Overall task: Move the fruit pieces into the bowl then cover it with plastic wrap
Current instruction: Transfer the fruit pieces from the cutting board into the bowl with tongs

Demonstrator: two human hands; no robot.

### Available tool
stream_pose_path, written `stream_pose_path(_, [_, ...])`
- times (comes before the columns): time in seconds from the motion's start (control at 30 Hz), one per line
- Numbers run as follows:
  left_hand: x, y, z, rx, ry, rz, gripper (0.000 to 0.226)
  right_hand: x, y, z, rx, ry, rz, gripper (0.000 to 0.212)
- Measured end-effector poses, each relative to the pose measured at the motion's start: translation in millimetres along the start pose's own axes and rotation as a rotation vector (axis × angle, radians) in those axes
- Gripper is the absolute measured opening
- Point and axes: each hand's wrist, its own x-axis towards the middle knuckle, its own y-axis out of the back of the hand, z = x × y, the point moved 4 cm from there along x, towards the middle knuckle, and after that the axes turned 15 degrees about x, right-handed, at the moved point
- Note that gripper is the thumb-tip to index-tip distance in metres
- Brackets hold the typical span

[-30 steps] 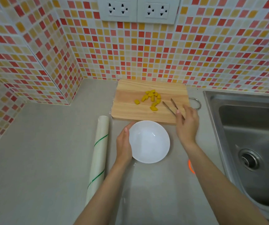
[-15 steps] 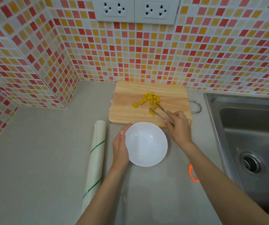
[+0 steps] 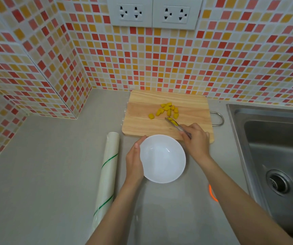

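Several yellow fruit pieces (image 3: 169, 109) lie on a wooden cutting board (image 3: 142, 121) against the tiled wall. A white bowl (image 3: 162, 158), with nothing in it, stands on the counter just in front of the board. My left hand (image 3: 133, 160) rests against the bowl's left rim. My right hand (image 3: 196, 137) grips metal tongs (image 3: 176, 125), whose tips are pinched on one yellow piece (image 3: 173, 122) near the board's front. A roll of plastic wrap (image 3: 107, 175) with green stripes lies left of the bowl.
A steel sink (image 3: 274, 156) with a drain lies at the right. The board's metal handle (image 3: 219, 118) points toward the sink. An orange ring (image 3: 212, 193) peeks out beside my right forearm. Tiled walls meet in a corner at the left; sockets sit above.
My right hand moved left and nearer with the tongs, which closed on a yellow piece at the board's front. The bowl and my left hand stayed put.
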Motion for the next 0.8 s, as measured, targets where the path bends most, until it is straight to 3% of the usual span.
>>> stream_pose_path(0.13, [0.4,0.7,0.2,0.013,-0.002,-0.001,0.039,-33.1,25.5,-24.0,0.161,0.138,0.002,0.027])
stream_pose_path(0.23, [0.1,0.9,-0.1,0.021,0.003,-0.001,0.037,-61.0,34.8,-32.6,0.105,0.203,-0.145,0.030])
stream_pose_path(0.37, [-0.6,-0.1,-1.3,0.015,0.013,-0.009,0.035,-69.6,40.3,-28.5,0.084,0.150,-0.275,0.036])
stream_pose_path(0.6, [-0.8,0.2,-1.9,0.025,0.018,0.009,0.037,3.3,42.1,-6.8,0.046,0.015,-0.048,0.040])
stream_pose_path(0.8, [-1.5,-0.5,-3.0,0.026,0.032,0.023,0.040,45.6,-3.0,-2.0,-0.065,-0.080,-0.109,0.036])
